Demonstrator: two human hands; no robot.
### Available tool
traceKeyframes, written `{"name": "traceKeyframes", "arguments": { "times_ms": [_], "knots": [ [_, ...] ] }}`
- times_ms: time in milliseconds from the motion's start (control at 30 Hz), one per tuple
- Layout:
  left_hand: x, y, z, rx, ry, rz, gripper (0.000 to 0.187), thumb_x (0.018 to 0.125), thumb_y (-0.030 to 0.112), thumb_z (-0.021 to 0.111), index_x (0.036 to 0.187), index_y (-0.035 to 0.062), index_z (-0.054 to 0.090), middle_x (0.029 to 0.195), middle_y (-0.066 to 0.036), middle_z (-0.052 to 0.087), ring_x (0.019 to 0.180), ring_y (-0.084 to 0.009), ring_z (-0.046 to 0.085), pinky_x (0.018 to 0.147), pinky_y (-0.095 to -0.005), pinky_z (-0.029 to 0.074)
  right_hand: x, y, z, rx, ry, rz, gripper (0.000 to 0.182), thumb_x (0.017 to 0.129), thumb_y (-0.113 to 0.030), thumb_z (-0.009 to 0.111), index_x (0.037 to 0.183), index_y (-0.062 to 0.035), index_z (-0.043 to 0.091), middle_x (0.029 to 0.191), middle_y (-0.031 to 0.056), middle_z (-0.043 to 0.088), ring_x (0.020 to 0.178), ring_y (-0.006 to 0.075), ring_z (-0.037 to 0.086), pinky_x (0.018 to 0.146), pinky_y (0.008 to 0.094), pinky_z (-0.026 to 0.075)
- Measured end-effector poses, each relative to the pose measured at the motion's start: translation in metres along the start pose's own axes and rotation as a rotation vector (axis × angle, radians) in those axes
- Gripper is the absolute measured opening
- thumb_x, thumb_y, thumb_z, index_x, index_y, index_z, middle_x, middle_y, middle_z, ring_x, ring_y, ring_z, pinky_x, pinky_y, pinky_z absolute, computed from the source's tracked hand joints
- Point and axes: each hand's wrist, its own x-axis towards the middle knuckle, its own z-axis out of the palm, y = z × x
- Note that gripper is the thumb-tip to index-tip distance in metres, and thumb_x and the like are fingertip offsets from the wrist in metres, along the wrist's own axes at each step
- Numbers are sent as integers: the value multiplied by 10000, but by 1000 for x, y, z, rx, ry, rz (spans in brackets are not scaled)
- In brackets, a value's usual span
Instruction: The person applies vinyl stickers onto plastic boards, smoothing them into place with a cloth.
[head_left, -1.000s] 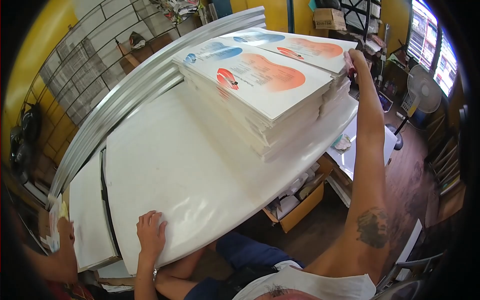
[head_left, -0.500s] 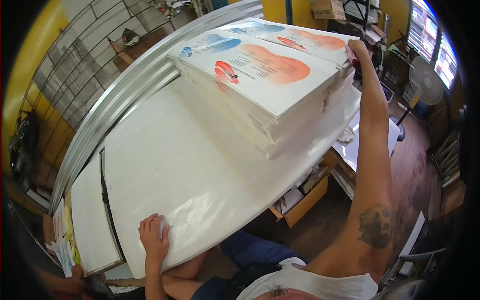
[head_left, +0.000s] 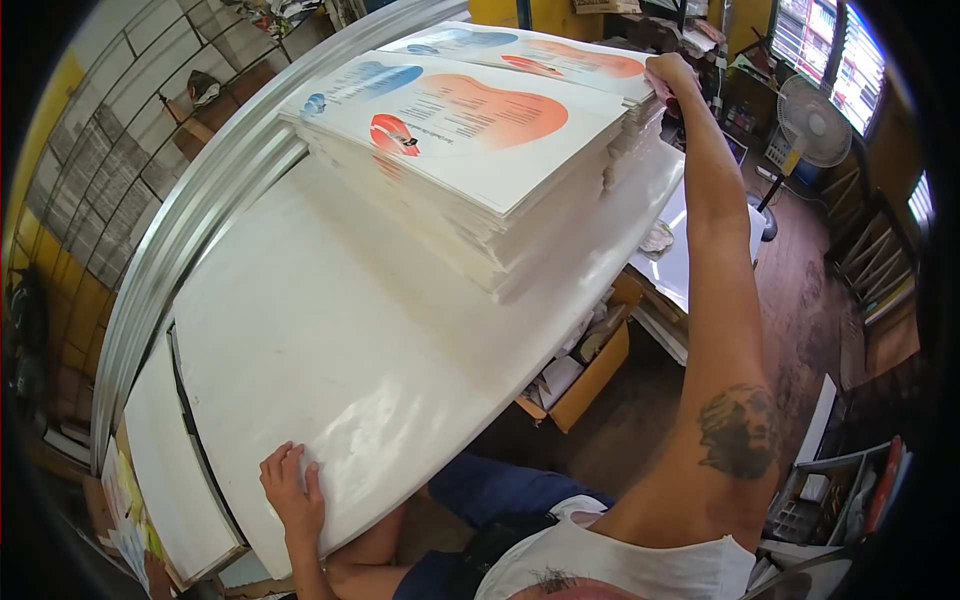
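Observation:
My left hand (head_left: 293, 494) lies on the white tabletop (head_left: 330, 310), fingers stretched out and holding nothing. At the far end of the table, my right hand (head_left: 673, 76) is curled at the corner of the rear stack of printed sheets (head_left: 590, 62). Something small and dark red shows beneath its fingers, too hidden to name. Nearer me stands another tall stack of printed sheets (head_left: 470, 110), with blue and orange shapes and lines of text on its top sheet. Its sides are uneven.
Curved metal strips (head_left: 190, 215) run along the table's far side. A cardboard box (head_left: 590, 380) of papers sits below the near edge. To the right stand a fan (head_left: 815, 120) and a crate (head_left: 830, 500). Another person's hand (head_left: 157, 575) shows at lower left.
The view has shifted, so the table and stacks appear further left and slightly higher. My right hand remains at the rear stack's corner, its fingers curled more over it. My left hand stays on the table.

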Motion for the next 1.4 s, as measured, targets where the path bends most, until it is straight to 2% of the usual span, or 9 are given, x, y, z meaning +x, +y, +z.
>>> {"name": "traceKeyframes", "arguments": {
  "times_ms": [100,333,500,567,733,833,967,1133,1400],
  "knots": [
    [-1,-1,0,-3,6,4,312,854,62,696,1162,39,654,1244,-143,615,1136,-341,551,979,-449,421,-5,5,-19,8,-299,-138,537,827,-310,542,1208,37,691,1413,283,559,1350,562,443,1098,705,326],
    [1,-1,-2,-7,33,25,304,855,80,706,1154,47,658,1228,-148,623,1122,-349,557,967,-458,429,-56,-14,-41,-204,-170,-37,543,779,-303,645,1228,0,683,1422,269,556,1357,518,462,1098,666,351],
    [1,-1,-2,-30,52,26,306,853,109,722,1148,55,663,1216,-137,633,1135,-351,560,969,-470,432,-81,-1,-36,198,363,-22,681,822,-542,684,1289,-49,631,1240,259,668,1191,483,616,1020,586,466],
    [-3,-4,3,-22,67,17,312,850,122,728,1150,60,665,1214,-137,637,1136,-355,562,972,-476,433,-124,9,-40,431,530,-158,669,802,-638,701,1091,-35,704,1126,206,717,1083,424,676,947,507,516],
    [-4,-8,5,-18,114,19,300,848,159,743,1128,78,671,1185,-121,643,1119,-340,584,971,-472,447,-358,-1,-28,1075,349,-528,167,937,-153,746,939,-11,658,716,29,619,620,96,560,569,276,474],
    [0,-8,8,-10,121,12,289,842,180,759,1107,103,674,1185,-95,643,1111,-315,588,948,-469,450,-487,-18,-1,1317,-18,-1061,165,862,-47,768,908,-1,615,694,41,570,598,157,547,507,293,416],
    [35,-9,3,-29,263,146,174,850,171,755,975,90,665,1012,-64,682,913,-259,646,751,-400,515,-567,-91,-35,958,59,-1837,246,738,-25,826,876,-21,622,698,118,533,573,298,541,515,364,428],
    [101,13,2,-202,579,159,208,876,161,733,745,84,592,642,-75,627,521,-299,605,467,-399,474,-583,-203,-3,904,-301,-1636,236,806,-164,810,887,-45,623,768,91,604,595,294,559,562,382,457],
    [101,-6,49,-192,516,62,322,904,236,735,645,103,597,559,-51,591,479,-255,584,445,-381,443,-582,-216,74,562,-227,-1571,557,816,-284,785,1275,-40,584,1161,175,603,1062,380,568,868,478,495]
  ]
}}
